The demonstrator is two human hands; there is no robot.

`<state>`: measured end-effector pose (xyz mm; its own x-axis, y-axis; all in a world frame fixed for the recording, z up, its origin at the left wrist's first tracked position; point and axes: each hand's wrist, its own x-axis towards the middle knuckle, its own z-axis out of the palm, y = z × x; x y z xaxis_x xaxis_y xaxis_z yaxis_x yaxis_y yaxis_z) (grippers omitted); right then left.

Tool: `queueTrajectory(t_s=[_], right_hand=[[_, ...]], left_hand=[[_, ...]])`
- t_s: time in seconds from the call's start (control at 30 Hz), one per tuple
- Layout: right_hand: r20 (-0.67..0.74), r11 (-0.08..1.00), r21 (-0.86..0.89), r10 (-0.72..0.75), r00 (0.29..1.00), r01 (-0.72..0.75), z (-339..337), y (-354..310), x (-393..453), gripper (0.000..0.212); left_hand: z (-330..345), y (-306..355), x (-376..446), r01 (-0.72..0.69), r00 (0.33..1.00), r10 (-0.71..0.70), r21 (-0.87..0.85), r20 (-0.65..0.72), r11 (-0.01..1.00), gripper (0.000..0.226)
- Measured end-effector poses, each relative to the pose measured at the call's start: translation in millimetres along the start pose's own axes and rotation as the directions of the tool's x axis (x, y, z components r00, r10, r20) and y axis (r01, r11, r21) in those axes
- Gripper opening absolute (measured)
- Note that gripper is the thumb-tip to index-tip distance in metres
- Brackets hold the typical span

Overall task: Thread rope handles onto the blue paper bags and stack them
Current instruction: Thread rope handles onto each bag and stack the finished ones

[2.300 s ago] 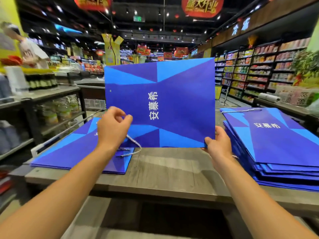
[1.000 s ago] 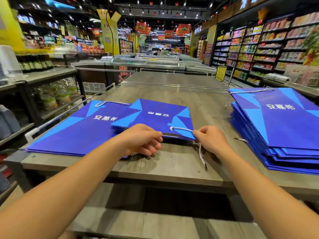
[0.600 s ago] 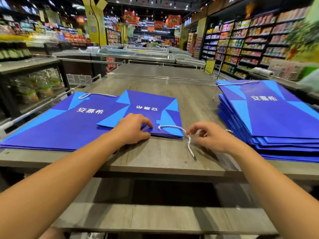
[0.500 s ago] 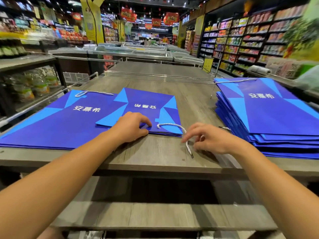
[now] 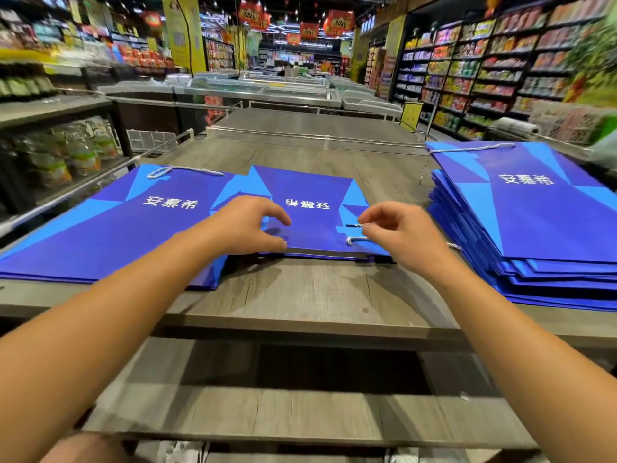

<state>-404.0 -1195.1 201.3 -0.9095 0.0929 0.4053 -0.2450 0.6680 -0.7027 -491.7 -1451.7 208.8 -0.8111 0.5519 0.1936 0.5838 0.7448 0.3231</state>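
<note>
We take the middle blue paper bag as our landmark — it lies flat on the grey wooden table, its near edge close to the table's front edge. Our left hand rests on the bag's near left corner, thumb at the bag's edge, fingers curved above the paper; whether it grips the bag we cannot tell. Our right hand sits at the bag's near right corner and pinches the white rope handle, a short loop of which shows on the paper beside the fingertips. Left of this bag and partly under it lies another blue bag with a rope handle at its far edge. Right of it, apart, stands a stack of blue bags.
</note>
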Motion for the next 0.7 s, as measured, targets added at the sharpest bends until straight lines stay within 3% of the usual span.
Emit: queueTrajectory(t_s=[0.17,0.33,0.5,0.7], right_hand=[[0.018,1.000,0.001,0.029,0.999,-0.029,26.0,-0.6,29.0,0.032],[0.103,1.000,-0.004,-0.020,0.994,0.020,57.7,-6.6,54.3,0.027],[0.147,0.986,-0.143,-0.058,0.987,0.080,74.4,-7.4,87.0,0.022],[0.195,0.988,-0.132,-0.052,0.979,0.079,88.6,12.6,108.7,0.027]], left_hand=[[-12.7,-29.1,-4.5,0.066,0.983,-0.079,0.084,0.165,0.994,0.049],[-7.1,-25.8,14.9,0.026,0.994,-0.034,0.071,0.105,0.997,0.050],[-4.8,-28.5,42.9,-0.006,0.992,-0.007,0.106,0.126,0.994,0.048],[4.7,-37.1,67.8,-0.068,0.995,0.062,0.074,0.083,0.995,0.037]])
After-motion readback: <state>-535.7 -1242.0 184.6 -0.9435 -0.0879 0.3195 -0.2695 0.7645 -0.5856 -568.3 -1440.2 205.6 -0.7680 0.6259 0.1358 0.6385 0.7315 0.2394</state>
